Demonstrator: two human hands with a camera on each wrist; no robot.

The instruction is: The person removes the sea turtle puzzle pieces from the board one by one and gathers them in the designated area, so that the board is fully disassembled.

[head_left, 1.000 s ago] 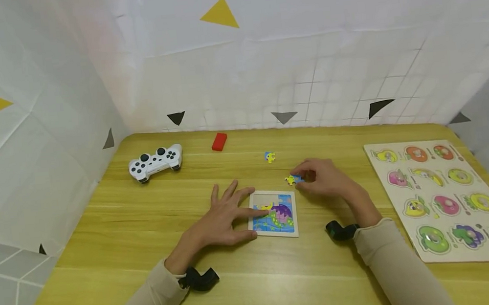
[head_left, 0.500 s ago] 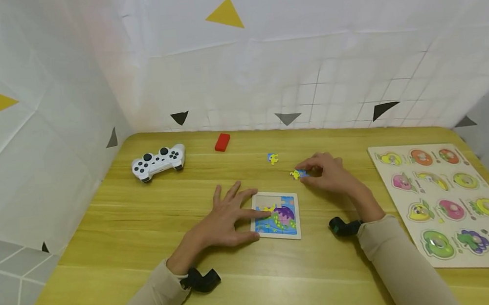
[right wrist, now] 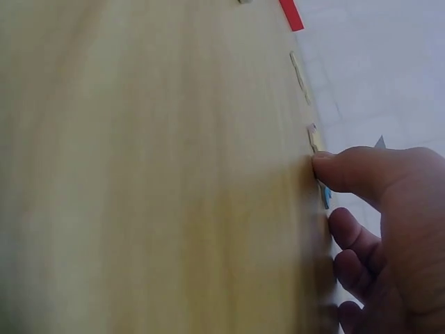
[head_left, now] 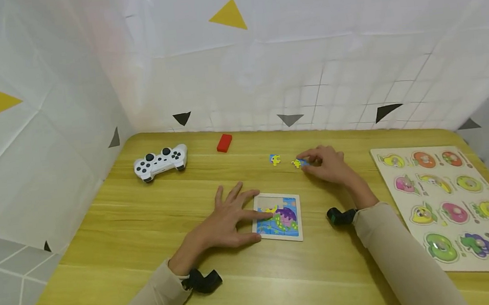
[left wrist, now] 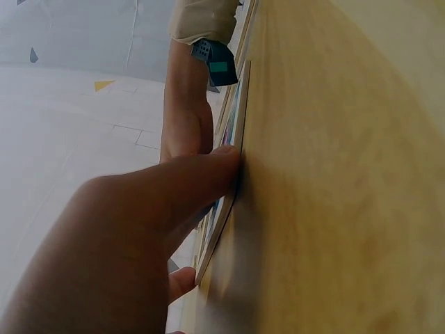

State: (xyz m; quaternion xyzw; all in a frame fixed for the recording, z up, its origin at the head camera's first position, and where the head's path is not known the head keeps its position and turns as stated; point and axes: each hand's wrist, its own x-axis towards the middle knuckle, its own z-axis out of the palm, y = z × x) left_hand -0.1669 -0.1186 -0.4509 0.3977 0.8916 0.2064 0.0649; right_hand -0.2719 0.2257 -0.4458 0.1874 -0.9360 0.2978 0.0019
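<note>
In the head view, a small square jigsaw puzzle in a white frame (head_left: 281, 239) lies on the table, its picture showing a purple and yellow figure on blue. My left hand (head_left: 226, 223) is spread at its left side, with the thumb and fingers touching the frame and the index finger over the picture. Farther back, my right hand (head_left: 331, 166) pinches a yellow and blue puzzle piece (head_left: 296, 164) between thumb and fingers, at the tabletop. A second loose puzzle piece (head_left: 275, 160) lies just left of it. The upper left of the frame shows a bare pale area.
A white game controller (head_left: 160, 163) lies at the back left, with a red block (head_left: 224, 143) to its right. A large fruit puzzle board (head_left: 444, 187) covers the table's right side. White sheeting (head_left: 238, 84) stands behind the table.
My right hand has moved away from me with the pinched puzzle piece, ending beside the loose one. The left hand stays on the frame. The head view has shifted slightly.
</note>
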